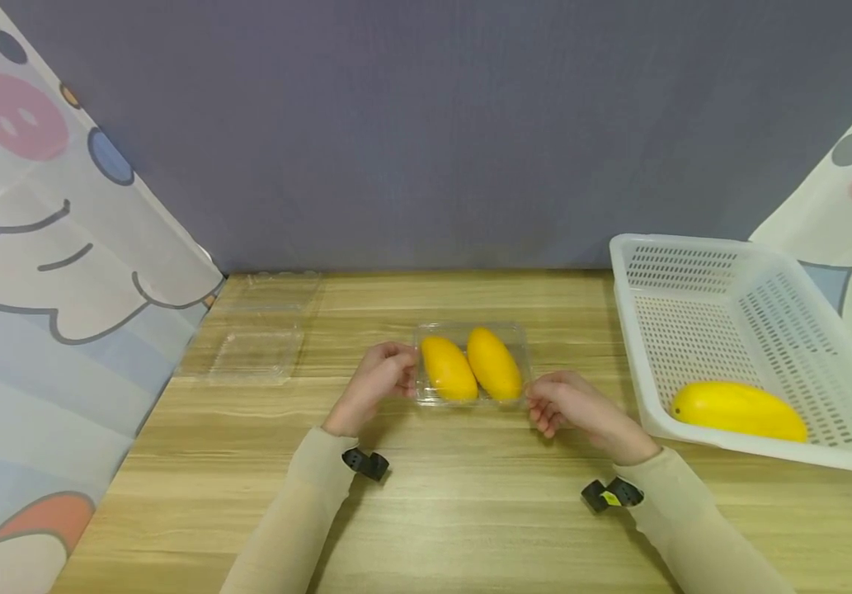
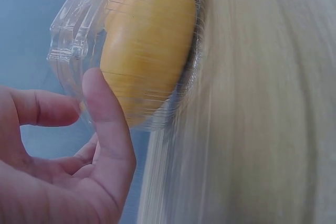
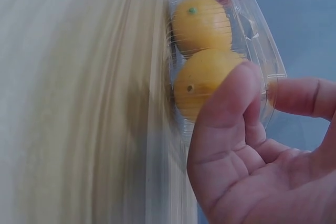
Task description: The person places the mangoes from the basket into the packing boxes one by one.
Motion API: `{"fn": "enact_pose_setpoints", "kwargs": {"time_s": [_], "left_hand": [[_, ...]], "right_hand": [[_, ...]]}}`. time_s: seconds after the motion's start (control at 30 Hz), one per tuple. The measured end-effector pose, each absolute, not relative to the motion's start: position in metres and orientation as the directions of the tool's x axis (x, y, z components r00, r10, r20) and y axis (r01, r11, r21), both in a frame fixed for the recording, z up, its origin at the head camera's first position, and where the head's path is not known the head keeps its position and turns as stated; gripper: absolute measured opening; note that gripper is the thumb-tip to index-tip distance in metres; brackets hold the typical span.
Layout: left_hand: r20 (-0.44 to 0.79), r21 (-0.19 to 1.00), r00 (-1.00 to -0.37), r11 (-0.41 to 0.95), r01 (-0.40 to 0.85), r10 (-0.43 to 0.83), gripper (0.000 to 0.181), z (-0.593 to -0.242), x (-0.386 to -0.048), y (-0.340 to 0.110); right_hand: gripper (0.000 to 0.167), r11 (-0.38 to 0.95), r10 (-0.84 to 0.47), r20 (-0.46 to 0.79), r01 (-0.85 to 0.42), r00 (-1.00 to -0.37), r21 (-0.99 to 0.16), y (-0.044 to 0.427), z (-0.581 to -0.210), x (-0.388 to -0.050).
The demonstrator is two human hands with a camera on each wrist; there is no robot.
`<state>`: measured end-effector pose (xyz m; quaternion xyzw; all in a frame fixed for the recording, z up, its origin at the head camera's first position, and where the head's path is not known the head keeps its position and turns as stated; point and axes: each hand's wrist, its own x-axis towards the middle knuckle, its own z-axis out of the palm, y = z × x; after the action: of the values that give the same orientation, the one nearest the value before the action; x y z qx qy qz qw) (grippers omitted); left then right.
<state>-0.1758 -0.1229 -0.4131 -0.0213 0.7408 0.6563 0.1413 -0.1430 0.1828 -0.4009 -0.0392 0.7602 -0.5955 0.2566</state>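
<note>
Two yellow mangoes lie side by side in a clear plastic clamshell box in the middle of the table. Its lid appears to be down over them. At the box's left end, my left hand pinches the rim between thumb and finger, seen close in the left wrist view. My right hand pinches the rim at the opposite end. In the right wrist view the right thumb covers part of the nearer mango.
A white slatted basket stands on the right of the wooden table, with a long yellow fruit inside. Another clear clamshell box lies opened at the far left. A grey wall rises behind the table.
</note>
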Motion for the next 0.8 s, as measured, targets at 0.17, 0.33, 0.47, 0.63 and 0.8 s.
{"fn": "enact_pose_setpoints", "kwargs": {"time_s": [0.17,0.33,0.47,0.63,0.8], "left_hand": [[-0.232,0.965,-0.957,0.162,-0.204,0.176,0.033,-0.413,-0.173,-0.125],[-0.247,0.959,-0.95,0.191,-0.211,0.193,0.031,-0.412,-0.167,-0.128],[-0.271,0.951,-0.943,0.207,-0.23,0.195,0.031,-0.41,-0.16,-0.13],[-0.277,0.946,-0.935,0.231,-0.226,0.22,0.026,-0.409,-0.153,-0.131],[-0.272,0.945,-0.931,0.249,-0.211,0.245,0.024,-0.408,-0.147,-0.133]], "right_hand": [[0.022,0.289,-0.369,-0.332,0.233,-0.868,-0.929,0.183,-0.402,-0.143],[0.022,0.292,-0.37,-0.336,0.235,-0.866,-0.927,0.184,-0.403,-0.142],[0.022,0.294,-0.369,-0.335,0.233,-0.867,-0.927,0.185,-0.403,-0.142],[0.022,0.289,-0.371,-0.329,0.229,-0.868,-0.929,0.185,-0.402,-0.142],[0.02,0.284,-0.382,-0.323,0.223,-0.866,-0.933,0.185,-0.403,-0.142]]}}
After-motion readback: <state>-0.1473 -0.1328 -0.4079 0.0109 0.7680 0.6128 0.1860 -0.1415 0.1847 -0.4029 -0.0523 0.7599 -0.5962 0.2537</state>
